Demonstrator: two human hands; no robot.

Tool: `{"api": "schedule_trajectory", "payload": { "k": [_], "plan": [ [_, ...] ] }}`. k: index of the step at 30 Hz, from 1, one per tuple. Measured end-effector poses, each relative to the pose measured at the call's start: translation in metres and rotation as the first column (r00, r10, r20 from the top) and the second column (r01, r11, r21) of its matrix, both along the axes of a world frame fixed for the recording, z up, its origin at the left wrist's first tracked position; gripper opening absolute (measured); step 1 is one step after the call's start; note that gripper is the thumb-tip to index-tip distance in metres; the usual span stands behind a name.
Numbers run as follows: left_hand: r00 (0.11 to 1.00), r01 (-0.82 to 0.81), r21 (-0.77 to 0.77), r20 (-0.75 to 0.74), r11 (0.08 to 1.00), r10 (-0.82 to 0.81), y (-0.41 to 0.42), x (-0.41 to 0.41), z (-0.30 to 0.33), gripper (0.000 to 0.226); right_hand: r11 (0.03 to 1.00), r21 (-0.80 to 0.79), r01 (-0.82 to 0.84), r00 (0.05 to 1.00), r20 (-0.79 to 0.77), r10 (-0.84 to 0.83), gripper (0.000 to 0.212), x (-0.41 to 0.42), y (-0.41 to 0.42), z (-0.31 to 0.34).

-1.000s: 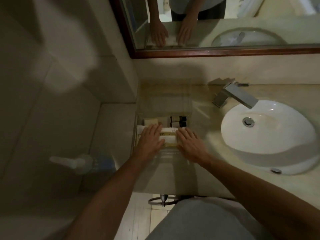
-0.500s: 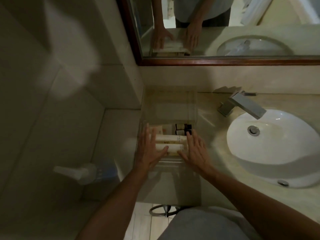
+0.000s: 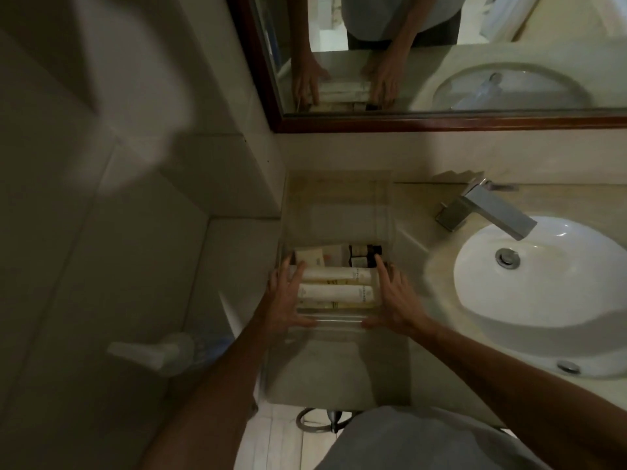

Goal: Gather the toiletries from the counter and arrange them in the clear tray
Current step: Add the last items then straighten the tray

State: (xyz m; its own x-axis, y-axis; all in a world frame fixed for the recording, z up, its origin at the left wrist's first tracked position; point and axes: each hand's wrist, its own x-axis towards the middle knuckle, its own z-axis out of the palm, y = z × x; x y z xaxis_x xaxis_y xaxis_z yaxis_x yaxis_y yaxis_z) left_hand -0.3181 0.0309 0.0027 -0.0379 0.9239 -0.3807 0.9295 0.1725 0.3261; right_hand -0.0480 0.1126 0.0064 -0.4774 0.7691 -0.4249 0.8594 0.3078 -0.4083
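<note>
The clear tray [image 3: 339,321] sits on the beige counter, left of the sink. Inside lie two white tubes [image 3: 339,274] side by side, small dark bottles [image 3: 361,256] at the back right, and a beige packet [image 3: 310,257] at the back left. My left hand [image 3: 285,296] lies against the tray's left side with its thumb on the front rim. My right hand [image 3: 393,300] does the same on the right side. The fingers of both hands are spread along the tray walls.
A white basin [image 3: 543,293] with a square metal faucet [image 3: 492,208] fills the right side. The framed mirror [image 3: 441,62] hangs above. A tiled wall closes the left. A pale pump bottle [image 3: 152,351] stands lower left. The counter's front edge lies just below the tray.
My hands have slid off the top of the tubes and moved apart to the tray's left and right sides. The tubes now show fully.
</note>
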Motion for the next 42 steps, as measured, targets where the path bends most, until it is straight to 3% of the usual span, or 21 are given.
{"api": "schedule_trajectory", "payload": {
  "k": [18,21,23,28,32,35,39,42],
  "plan": [
    [0.999,0.028,0.004,-0.039,1.0,-0.028,0.031,-0.004,0.0,0.137,0.986,0.058,0.157,0.968,-0.207,-0.142,0.128,0.009,-0.005,0.0],
    [0.999,0.003,0.066,-0.042,0.998,0.0,0.039,-0.002,0.005,0.124,0.965,0.189,0.179,0.969,-0.206,-0.139,0.12,0.003,0.004,0.002],
    [0.989,0.026,0.139,-0.148,0.99,-0.005,0.043,-0.001,0.004,0.113,0.946,0.294,0.135,0.979,-0.185,-0.082,0.104,-0.002,0.009,0.003],
    [0.97,0.102,0.333,-0.243,0.937,-0.019,0.044,0.007,-0.003,0.058,0.91,0.412,-0.053,0.997,-0.029,0.071,0.068,-0.011,0.029,-0.001],
    [0.97,0.119,0.315,-0.241,0.941,-0.042,0.055,0.007,-0.002,0.039,0.882,0.46,-0.106,0.994,0.027,0.105,0.058,-0.014,0.044,-0.002],
    [0.972,0.096,0.286,-0.235,0.953,-0.027,0.065,0.006,-0.001,0.037,0.893,0.449,-0.014,0.999,-0.023,0.028,0.07,-0.016,0.053,0.002],
    [0.966,0.113,0.297,-0.258,0.948,-0.035,0.078,0.004,0.001,0.028,0.912,0.292,0.288,0.954,-0.171,-0.247,0.109,-0.023,0.061,0.007],
    [0.942,0.181,0.308,-0.326,0.934,-0.075,0.087,0.003,0.003,0.027,0.924,0.203,0.324,0.94,-0.18,-0.29,0.118,-0.029,0.065,0.006]
  ]
}}
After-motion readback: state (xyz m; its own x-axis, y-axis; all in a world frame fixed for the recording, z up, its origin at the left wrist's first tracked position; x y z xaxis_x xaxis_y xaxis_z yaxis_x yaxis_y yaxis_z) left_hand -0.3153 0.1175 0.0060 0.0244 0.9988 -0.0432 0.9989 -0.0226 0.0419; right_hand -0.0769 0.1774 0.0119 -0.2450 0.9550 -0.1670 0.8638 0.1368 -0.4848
